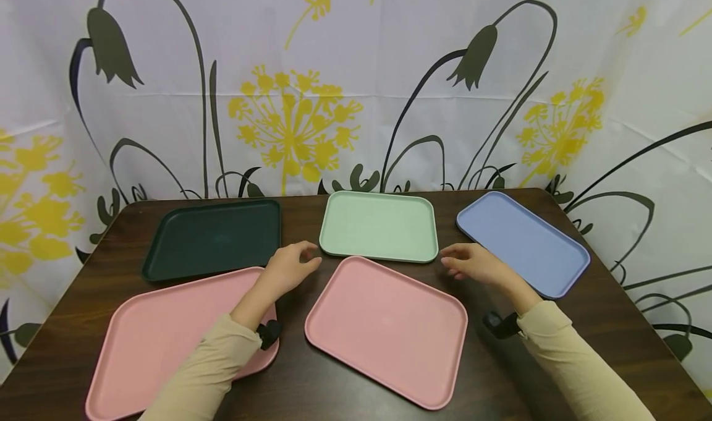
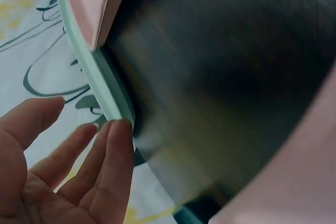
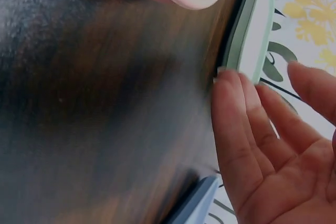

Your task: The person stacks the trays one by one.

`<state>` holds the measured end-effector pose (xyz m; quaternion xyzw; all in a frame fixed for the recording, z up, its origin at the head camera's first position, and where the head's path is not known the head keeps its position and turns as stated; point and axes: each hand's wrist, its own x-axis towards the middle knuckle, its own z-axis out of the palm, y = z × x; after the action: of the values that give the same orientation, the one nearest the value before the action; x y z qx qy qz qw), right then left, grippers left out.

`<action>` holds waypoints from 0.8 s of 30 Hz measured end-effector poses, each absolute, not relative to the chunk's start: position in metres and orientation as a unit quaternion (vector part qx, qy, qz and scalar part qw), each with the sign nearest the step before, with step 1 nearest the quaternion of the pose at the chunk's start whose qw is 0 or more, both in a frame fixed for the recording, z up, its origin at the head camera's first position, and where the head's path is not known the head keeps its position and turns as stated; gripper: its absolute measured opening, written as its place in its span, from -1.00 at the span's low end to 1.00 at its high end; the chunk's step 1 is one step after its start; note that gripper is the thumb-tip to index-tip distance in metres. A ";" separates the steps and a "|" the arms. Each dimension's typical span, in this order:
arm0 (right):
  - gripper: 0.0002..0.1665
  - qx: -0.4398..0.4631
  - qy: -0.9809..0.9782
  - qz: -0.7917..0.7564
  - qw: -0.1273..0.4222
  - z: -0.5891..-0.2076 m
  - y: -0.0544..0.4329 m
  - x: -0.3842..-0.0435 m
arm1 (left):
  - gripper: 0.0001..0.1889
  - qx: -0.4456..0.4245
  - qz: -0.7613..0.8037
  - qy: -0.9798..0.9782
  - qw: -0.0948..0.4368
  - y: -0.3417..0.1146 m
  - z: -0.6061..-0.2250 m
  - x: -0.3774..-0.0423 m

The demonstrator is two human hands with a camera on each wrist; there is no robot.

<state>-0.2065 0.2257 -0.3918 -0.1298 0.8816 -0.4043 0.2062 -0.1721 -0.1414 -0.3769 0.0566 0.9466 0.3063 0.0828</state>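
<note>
Creased beige sleeves (image 1: 575,362) lead to hands (image 1: 290,266) (image 1: 475,263) flanking a round-cornered mint tray (image 1: 381,226).

The left sleeve (image 1: 203,371) hides part of one pink tray (image 1: 158,337); the table (image 3: 105,108) blurs in the right wrist view.

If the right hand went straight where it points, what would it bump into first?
Probably the pale green tray: its edge is just ahead of the right hand, perhaps already touching.

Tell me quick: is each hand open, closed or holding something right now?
Left hand: open, empty, near the left end of the pale green tray.
Right hand: open, empty, near its right end.
</note>
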 end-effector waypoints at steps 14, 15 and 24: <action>-0.52 -0.140 0.836 -0.438 0.300 -0.399 0.234 -0.205 | -0.68 0.073 0.355 0.921 0.145 -0.130 -0.389 -0.167; -0.52 -0.139 0.835 -0.437 0.304 -0.399 0.234 -0.205 | -0.67 0.074 0.359 0.918 0.149 -0.130 -0.389 -0.167; -0.49 -0.146 0.830 -0.417 0.341 -0.398 0.241 -0.199 | -0.62 0.070 0.376 0.907 0.178 -0.127 -0.391 -0.166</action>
<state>-0.1993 0.2407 -0.3979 -0.1462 0.8296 -0.4174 0.3409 -0.1657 -0.1266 -0.3909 0.0696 0.9066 0.3760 0.1783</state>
